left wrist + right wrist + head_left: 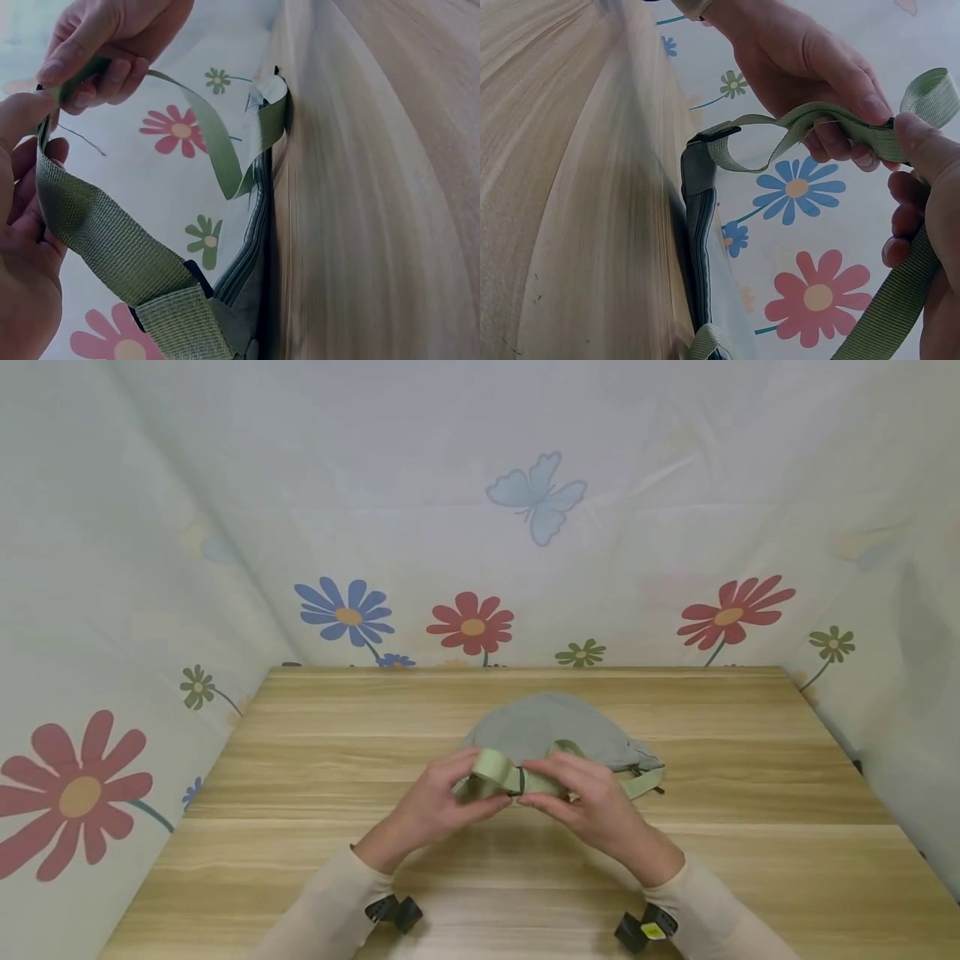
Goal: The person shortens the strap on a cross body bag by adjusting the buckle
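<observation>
A grey waist bag lies on the wooden table, its curved side away from me. Its light green webbing strap is raised in front of it, with a black strap slider between my hands. My left hand pinches the strap left of the slider, where the webbing stands up in a loop. On the slider's other side, my right hand pinches the strap between thumb and fingers. The bag's dark zip shows in the left wrist view. The fingers partly cover the slider.
Bare wood of the table extends around the bag. Behind and beside it hangs a pale cloth backdrop printed with flowers and a butterfly. Black wrist devices sit by both sleeves. A strap end lies at the bag's right corner.
</observation>
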The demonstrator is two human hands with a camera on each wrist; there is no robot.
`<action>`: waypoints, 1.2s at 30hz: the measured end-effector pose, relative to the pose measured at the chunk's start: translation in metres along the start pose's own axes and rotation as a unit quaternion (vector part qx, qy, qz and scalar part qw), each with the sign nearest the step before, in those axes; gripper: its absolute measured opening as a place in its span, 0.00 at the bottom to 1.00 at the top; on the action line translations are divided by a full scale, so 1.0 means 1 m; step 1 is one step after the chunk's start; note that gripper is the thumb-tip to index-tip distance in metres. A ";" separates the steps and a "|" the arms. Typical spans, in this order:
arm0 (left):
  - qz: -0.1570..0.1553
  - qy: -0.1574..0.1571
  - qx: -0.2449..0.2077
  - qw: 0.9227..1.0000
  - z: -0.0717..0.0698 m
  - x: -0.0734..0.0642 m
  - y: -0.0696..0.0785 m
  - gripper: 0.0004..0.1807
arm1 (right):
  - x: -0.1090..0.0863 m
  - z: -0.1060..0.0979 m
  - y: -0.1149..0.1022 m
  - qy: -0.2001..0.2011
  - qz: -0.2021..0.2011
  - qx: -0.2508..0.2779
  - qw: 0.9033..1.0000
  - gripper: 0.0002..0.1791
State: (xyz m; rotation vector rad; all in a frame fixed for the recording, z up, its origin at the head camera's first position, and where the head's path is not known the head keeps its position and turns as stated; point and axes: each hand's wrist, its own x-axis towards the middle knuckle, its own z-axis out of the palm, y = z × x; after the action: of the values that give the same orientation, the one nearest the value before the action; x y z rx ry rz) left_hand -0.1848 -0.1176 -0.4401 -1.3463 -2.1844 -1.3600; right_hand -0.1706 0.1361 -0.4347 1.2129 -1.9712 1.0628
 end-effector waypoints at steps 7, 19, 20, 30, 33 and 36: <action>0.022 -0.009 0.045 0.999 -0.004 -0.001 -0.002 0.25 | -0.002 -0.002 0.002 -0.026 0.017 0.014 0.999 0.21; 0.013 -0.019 0.092 0.995 -0.003 0.001 0.003 0.24 | -0.001 0.002 0.001 -0.036 0.041 0.025 0.998 0.19; 0.005 -0.022 0.093 0.995 -0.003 0.001 0.004 0.24 | -0.001 0.002 0.001 -0.038 0.044 0.027 0.998 0.19; -0.037 -0.049 0.127 0.990 -0.009 0.001 0.010 0.20 | -0.004 0.000 0.003 -0.043 0.043 0.015 0.998 0.16; -0.033 -0.045 0.132 0.990 -0.011 0.000 0.010 0.20 | -0.004 -0.001 0.004 -0.041 0.038 0.014 0.998 0.16; -0.017 -0.034 0.144 0.989 -0.013 -0.002 0.010 0.20 | -0.004 -0.003 0.006 -0.034 0.032 0.009 0.999 0.17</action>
State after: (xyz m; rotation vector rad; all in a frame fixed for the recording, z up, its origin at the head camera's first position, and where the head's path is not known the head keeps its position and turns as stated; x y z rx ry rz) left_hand -0.1792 -0.1277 -0.4280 -1.2689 -2.3480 -0.9731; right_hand -0.1739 0.1421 -0.4382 1.2184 -2.0682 1.0871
